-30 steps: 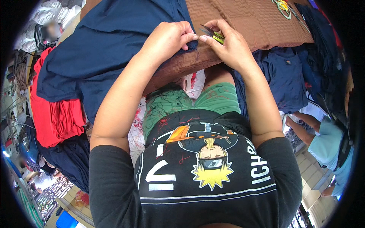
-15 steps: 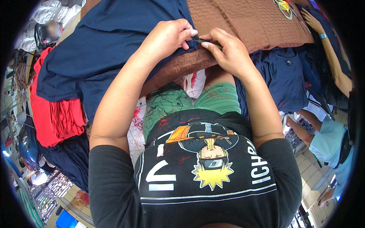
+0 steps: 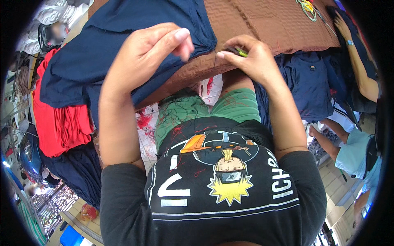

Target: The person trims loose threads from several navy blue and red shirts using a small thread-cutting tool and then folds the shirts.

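Between the thumb and fingers of my right hand (image 3: 252,57) are small thread snips (image 3: 242,53) with a bright green handle; my palm and fingers hide part of them. This hand hovers over the front edge of the brown patterned cloth (image 3: 262,26). My left hand (image 3: 154,49) is lifted above a navy blue garment (image 3: 111,45), apart from the right hand. Its fingers are bent and smeared by motion, so whether they pinch anything does not show. The navy garment lies spread on the brown cloth, with its corner near my right hand.
A red pile of fabric (image 3: 61,127) hangs at the left, with dark cloth below it. Navy garments (image 3: 305,82) drape at the right. A co-worker's hand (image 3: 342,26) rests on dark cloth at the far right, near green and yellow cords (image 3: 308,10). Loose threads litter my green shorts (image 3: 184,106).
My left hand has let go of the navy garment's edge and moved left and toward me. My right hand, still with the snips, has shifted slightly right, away from the fabric.
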Demonstrator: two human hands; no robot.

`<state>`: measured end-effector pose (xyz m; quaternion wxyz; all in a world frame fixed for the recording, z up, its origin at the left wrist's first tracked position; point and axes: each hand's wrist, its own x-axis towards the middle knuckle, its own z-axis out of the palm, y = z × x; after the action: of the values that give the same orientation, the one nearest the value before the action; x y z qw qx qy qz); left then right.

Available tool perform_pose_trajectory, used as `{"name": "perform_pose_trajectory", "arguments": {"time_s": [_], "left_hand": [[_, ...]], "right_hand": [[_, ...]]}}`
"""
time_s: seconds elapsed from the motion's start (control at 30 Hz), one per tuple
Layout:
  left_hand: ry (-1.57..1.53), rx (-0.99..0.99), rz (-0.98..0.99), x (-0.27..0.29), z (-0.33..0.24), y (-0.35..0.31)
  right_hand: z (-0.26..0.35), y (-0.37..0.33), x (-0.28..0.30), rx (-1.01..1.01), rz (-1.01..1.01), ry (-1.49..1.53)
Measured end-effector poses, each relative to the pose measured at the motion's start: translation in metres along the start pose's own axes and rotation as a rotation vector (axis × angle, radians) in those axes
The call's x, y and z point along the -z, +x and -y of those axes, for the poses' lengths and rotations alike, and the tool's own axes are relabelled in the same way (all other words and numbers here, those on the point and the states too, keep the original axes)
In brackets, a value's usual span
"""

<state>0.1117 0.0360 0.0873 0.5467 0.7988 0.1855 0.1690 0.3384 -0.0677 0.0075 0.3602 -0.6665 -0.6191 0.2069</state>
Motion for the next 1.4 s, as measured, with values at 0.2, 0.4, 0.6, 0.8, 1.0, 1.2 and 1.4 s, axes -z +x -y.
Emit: {"name": "perform_pose_trajectory", "arguments": {"time_s": [0.2,0.4,0.6,0.8,1.0,1.2,1.4], "left_hand": [[0.167,0.013,-0.368,-0.06,0.077,0.019],[0.585,-0.207,-0.475,-0.077,0.083,0.027],[0.517,-0.046,-0.555,-0.076,0.08,0.031],[0.09,0.252,-0.418,-0.058,0.087,0.035],[-0.034,0.226,-0.383,-0.058,0.089,0.036],[0.098,0.196,-0.442,-0.064,0.075,0.035],[0.24,-0.111,-0.162,-0.037,0.049,0.021]], "right_hand": [[0.006,-0.002,-0.022,-0.109,0.011,0.094],[0.006,0.004,-0.017,-0.071,0.006,0.138],[0.016,0.011,-0.013,0.002,-0.062,-0.001],[0.015,0.001,-0.002,0.133,-0.122,-0.155],[0.026,0.001,-0.005,0.171,-0.066,-0.305],[0.031,0.004,-0.01,0.207,-0.067,-0.39],[0.039,0.004,-0.004,0.23,-0.078,-0.429]]}}
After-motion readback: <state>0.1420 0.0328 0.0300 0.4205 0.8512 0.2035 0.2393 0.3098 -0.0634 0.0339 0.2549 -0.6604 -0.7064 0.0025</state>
